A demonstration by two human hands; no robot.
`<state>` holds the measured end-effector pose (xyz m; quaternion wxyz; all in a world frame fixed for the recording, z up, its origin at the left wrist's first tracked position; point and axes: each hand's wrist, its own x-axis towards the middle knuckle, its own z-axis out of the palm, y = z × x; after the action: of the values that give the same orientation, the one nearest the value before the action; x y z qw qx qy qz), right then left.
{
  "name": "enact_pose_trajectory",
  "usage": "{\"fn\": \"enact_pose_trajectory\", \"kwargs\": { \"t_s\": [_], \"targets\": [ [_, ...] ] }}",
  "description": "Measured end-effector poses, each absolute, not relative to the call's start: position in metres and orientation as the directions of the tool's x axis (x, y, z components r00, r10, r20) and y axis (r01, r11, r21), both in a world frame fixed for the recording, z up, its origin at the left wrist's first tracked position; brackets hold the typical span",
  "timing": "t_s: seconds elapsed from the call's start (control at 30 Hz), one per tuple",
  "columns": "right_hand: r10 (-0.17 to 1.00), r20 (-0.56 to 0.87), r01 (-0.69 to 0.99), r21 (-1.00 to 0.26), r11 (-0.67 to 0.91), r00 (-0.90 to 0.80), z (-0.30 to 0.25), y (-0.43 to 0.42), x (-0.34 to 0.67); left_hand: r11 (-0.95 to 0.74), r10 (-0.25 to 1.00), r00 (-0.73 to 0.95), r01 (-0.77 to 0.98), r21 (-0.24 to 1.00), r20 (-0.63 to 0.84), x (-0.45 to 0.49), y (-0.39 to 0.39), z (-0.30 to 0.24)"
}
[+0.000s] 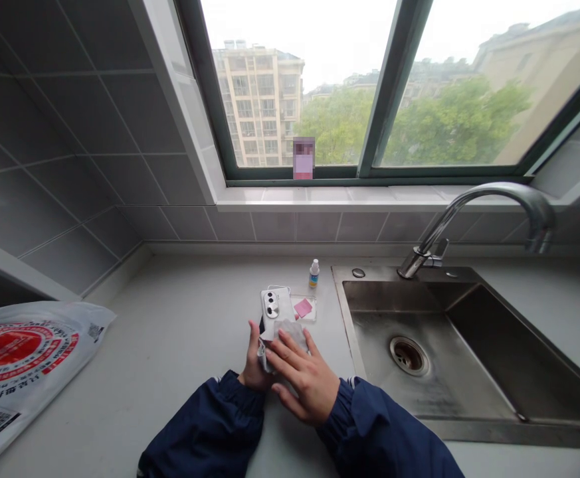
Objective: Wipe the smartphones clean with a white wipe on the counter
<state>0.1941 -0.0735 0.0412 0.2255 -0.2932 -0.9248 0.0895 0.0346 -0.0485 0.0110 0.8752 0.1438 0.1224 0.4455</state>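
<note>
A white smartphone, its back with the round camera lenses facing up, lies tilted in my left hand. My left thumb runs along the phone's left side; the other fingers are hidden beneath. Over the phone's lower part is a thin grey cloth with a zigzag edge. My right hand holds the cloth against the phone with its fingers stretched across it, the thumb apart. Just beyond the hands lies a clear phone case, with a pink piece on it. A small spray bottle with a white cap stands behind.
To the right a steel sink is set into the white counter, with a curved faucet above it. A white plastic bag with red print lies at the left. A window rises behind the tiled ledge.
</note>
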Motion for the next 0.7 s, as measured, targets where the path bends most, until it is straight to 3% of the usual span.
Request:
{"fn": "enact_pose_trajectory", "kwargs": {
  "t_s": [0.4, 0.7],
  "targets": [
    [0.646, 0.405, 0.601, -0.252, 0.759, -0.646, 0.027, -0.068, 0.193, 0.342, 0.923, 0.375, -0.690, 0.638, -0.089, 0.046, -0.048, -0.011],
    [0.664, 0.423, 0.640, -0.223, 0.736, -0.617, 0.023, -0.068, 0.193, 0.259, 0.948, 0.314, -0.683, 0.683, -0.045, 0.043, -0.049, -0.021]
  ]
}}
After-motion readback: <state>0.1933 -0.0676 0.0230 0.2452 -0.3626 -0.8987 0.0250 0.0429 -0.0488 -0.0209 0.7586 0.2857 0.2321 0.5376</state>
